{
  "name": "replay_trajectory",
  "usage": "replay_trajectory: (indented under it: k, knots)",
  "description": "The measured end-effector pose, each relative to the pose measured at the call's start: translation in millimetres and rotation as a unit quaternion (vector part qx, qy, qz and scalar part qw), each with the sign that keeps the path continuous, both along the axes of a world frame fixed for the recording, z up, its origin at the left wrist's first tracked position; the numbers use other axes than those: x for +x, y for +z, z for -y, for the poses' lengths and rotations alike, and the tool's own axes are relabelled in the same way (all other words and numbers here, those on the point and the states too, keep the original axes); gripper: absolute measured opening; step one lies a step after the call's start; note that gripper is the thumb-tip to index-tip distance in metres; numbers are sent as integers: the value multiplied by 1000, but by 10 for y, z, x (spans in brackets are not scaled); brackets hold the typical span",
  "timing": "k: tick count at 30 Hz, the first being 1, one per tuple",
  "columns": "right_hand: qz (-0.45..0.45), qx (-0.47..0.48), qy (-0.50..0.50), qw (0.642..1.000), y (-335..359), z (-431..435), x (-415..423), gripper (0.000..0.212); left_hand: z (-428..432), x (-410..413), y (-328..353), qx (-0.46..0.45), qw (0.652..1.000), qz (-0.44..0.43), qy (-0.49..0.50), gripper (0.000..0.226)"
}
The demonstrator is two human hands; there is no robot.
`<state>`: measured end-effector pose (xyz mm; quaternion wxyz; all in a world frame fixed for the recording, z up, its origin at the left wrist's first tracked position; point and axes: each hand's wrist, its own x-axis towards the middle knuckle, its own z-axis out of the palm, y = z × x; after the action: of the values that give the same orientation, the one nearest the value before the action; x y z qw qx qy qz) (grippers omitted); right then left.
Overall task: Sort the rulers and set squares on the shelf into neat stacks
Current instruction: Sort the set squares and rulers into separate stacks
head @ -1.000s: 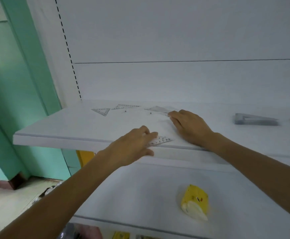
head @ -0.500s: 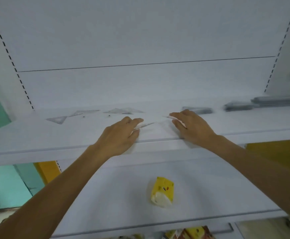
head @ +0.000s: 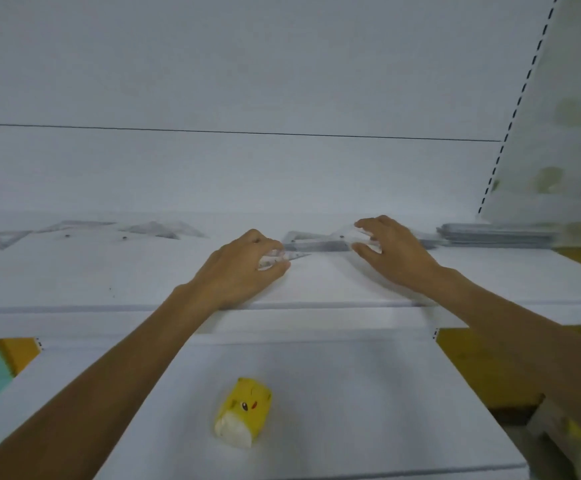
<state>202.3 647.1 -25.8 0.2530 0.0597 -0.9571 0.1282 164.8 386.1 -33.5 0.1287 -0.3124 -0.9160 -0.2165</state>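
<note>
Clear set square (head: 311, 241) lay flat mid-shelf, held at both ends. Left hand (head: 239, 271) at its 9 o'clock end, fingers (head: 271, 263) curled and clamped on that corner. Right hand (head: 394, 252) at the 3 o'clock end, fingers (head: 365, 224) spread over the other corner and pressing on it; blur hid whether they truly pinched it. White shelf (head: 109, 271) carried everything. Loose set squares (head: 85, 232) were scattered flat at 9 o'clock of the hands, well apart from them, toward the back edge; how many, unclear in the blur. Grey stack (head: 496, 233) of rulers or squares sat at 3 o'clock, just beside the right hand, against the back panel; which kind, could not tell. On the lower shelf (head: 351, 410), at 6 o'clock of the hands, a yellow cartoon-faced pack (head: 244, 412) lay on its side.
</note>
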Motion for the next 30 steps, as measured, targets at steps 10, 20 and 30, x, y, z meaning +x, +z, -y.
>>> replay_trajectory:
  k: [10, 20, 30]
  knots:
    - [17, -14, 79, 997, 9, 46, -538, 41, -57, -55, -73, 68, 996, -40, 43, 50]
    - [106, -30, 136, 985, 71, 288, -857, 26, 184, -352, 100, 87, 994, -38, 56, 46]
    - [103, 0, 109, 989, -72, 314, -893, 40, 199, -558, 61, 85, 996, -19, 31, 45]
